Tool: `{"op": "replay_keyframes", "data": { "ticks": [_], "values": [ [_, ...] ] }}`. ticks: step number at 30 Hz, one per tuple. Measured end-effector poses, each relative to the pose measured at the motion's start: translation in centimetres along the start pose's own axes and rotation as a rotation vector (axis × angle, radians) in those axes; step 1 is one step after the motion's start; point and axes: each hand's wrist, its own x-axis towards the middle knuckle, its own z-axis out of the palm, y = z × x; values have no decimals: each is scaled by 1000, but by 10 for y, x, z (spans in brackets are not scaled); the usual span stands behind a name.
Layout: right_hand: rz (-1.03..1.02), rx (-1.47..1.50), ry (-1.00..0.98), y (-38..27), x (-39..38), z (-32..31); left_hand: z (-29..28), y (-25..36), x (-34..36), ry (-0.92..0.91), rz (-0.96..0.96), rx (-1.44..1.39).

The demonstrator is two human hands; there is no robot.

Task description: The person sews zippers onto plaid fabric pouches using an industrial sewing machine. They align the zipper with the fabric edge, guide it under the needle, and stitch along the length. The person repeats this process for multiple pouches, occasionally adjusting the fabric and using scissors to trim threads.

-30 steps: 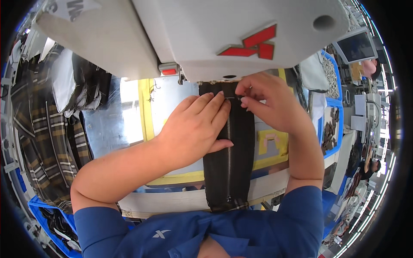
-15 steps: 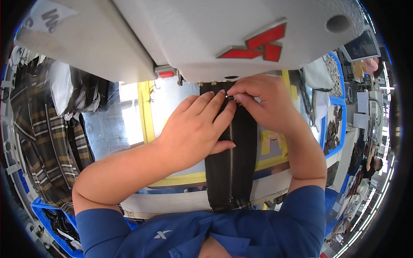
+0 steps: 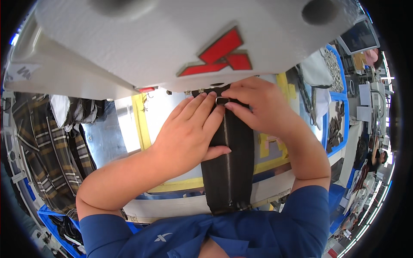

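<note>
A long piece of black fabric (image 3: 241,150) with a metal zipper (image 3: 226,142) down its middle lies lengthwise before me, its far end under the machine head. My left hand (image 3: 185,133) rests on it, palm down, fingers stretched toward the far end and thumb beside the zipper teeth. Thumb and forefinger of my right hand (image 3: 258,105) are closed at a small rectangular metal ring (image 3: 222,101) with something black in it, close to my left fingertips. How firmly they grip it is partly hidden.
The grey-white machine head (image 3: 150,51) looms overhead. Yellow tape (image 3: 142,124) edges the shiny work plate. Plaid garment pieces (image 3: 47,150) hang at left. Right of me stand blue bins (image 3: 337,116) with small parts, near black-handled scissors (image 3: 307,99). Other people work farther right.
The ring, seen nearly edge-on before, now shows its rectangular face between my hands. The machine head fills more of the upper view. My left hand stays flat on the fabric.
</note>
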Motion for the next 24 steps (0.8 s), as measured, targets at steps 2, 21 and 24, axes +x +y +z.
{"op": "replay_keyframes", "data": {
  "ticks": [2, 21, 24],
  "values": [
    [-58, -35, 12, 1, -1, 1, 0, -1, 0, 2, -7, -35],
    [-176, -156, 44, 4, -4, 9, 1, -2, 1, -24, 21, -4],
    [-185, -174, 53, 2, -1, 9, 2, -1, 1, 5, 10, -13]
  ]
}}
